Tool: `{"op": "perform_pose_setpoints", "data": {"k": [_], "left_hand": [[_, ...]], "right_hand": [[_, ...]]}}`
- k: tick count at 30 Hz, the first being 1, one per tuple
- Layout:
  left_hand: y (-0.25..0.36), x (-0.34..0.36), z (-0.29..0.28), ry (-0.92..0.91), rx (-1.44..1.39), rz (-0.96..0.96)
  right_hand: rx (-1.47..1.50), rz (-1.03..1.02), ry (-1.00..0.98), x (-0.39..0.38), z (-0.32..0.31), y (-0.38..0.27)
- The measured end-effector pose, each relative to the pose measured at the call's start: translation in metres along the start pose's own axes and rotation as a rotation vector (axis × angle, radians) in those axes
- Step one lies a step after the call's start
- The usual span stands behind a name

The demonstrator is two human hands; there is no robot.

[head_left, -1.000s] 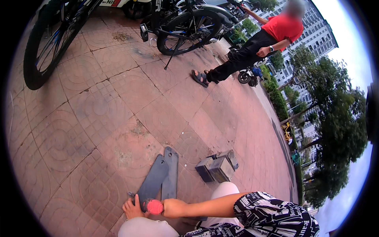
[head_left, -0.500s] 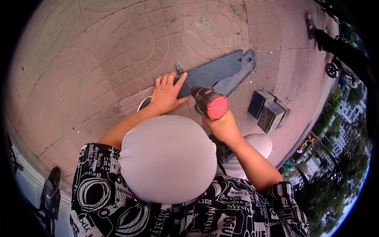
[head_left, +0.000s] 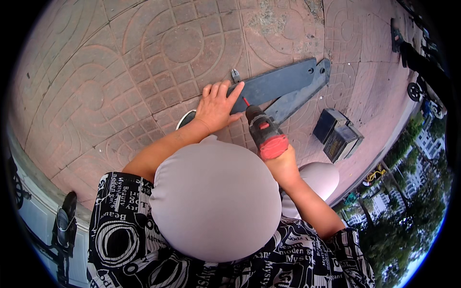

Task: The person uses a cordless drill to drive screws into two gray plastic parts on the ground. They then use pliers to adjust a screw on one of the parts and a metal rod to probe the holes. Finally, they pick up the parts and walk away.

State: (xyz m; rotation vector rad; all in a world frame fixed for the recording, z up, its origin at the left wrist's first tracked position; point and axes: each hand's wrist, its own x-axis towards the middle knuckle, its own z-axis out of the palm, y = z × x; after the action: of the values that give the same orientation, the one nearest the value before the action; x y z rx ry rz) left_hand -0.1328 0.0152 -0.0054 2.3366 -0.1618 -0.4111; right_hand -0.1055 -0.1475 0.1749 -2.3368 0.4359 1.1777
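Observation:
My right hand (head_left: 284,165) is wrapped around a red and black cordless drill (head_left: 269,137). The drill's thin red bit points at the left part of a flat dark grey board (head_left: 278,82); whether its tip touches the surface I cannot tell. Over that board's left end lies my left hand (head_left: 218,106), fingers spread, index finger and thumb apart along the end. A second grey board (head_left: 298,98) lies partly beneath the first, angled toward me, with a hole near its far end. Beside the far edge sits a small grey metal piece (head_left: 235,75), its kind unclear.
Two dark box-like blocks (head_left: 338,135) stand on the red patterned paving (head_left: 182,43) to the right. A shoe (head_left: 186,118) shows beside my left wrist. At far right are a person's leg (head_left: 418,60) and a wheel (head_left: 414,92); a parked bike (head_left: 62,228) is at lower left.
The drill has tilted, and its bit now shows clearly over the board. The boards and hands appear farther right as the view shifts. My left hand stays on the board's end.

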Motion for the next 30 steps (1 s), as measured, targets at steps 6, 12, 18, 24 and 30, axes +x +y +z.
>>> {"op": "perform_pose_setpoints", "data": {"k": [6, 12, 18, 24, 30], "left_hand": [[-0.001, -0.001, -0.004, -0.021, -0.017, -0.007], [-0.002, -0.003, 0.0, -0.016, -0.007, -0.025], [-0.004, -0.004, 0.0, -0.025, 0.004, -0.016], [-0.004, -0.003, -0.001, -0.037, 0.005, -0.022], [-0.004, -0.003, 0.002, -0.036, -0.009, -0.028]], "right_hand": [[-0.07, -0.044, -0.02, 0.004, -0.001, 0.003], [-0.061, -0.11, -0.023, 0.009, -0.009, 0.003], [-0.049, -0.03, -0.044, 0.015, -0.013, 0.004], [-0.115, -0.13, -0.023, 0.017, -0.013, 0.002], [-0.101, -0.077, -0.04, 0.011, -0.012, -0.001]]}}
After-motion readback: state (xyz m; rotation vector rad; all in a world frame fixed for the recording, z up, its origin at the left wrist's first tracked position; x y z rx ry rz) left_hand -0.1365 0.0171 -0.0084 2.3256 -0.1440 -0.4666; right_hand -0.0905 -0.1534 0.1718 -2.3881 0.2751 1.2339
